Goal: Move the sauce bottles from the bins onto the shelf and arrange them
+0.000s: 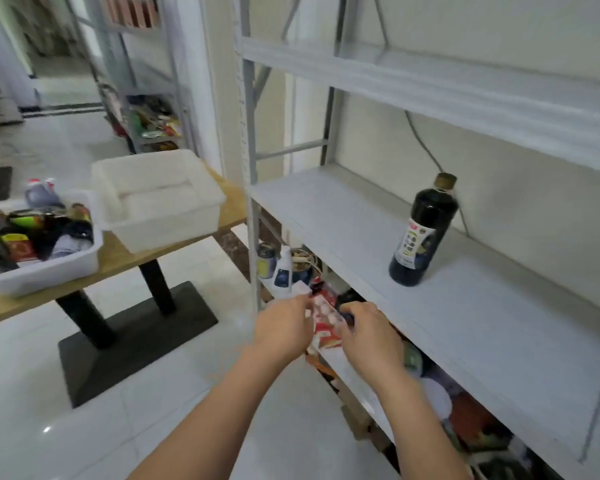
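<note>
We're facing a grey metal shelf (361, 237) against a pale wall, with glossy white floor tiles (32, 393) below and a wooden table (125, 258) on a black foot off to the left. Two white bins sit on that table. The near bin (84, 261) is heaped with sauce bottles (45, 233). The far bin (160, 202) beside it shows only white, and we can't tell whether it is lidded or turned over. The near bin runs off the left edge, and its bottles blur into one dark pile. Under the middle board, cans and packets (284, 268) crowd a lower level, mostly hidden by the board and the arms. Up on the middle board one dark bottle (420, 237) stands upright near the back wall, with a gold cap and a pale label. Just in front of the board's edge, the left hand (284, 327) and right hand (368, 334) hold a red-labelled bottle (326, 323) between them, fingers curled on it, the right hand at its dark end. Blur smears its label.
</note>
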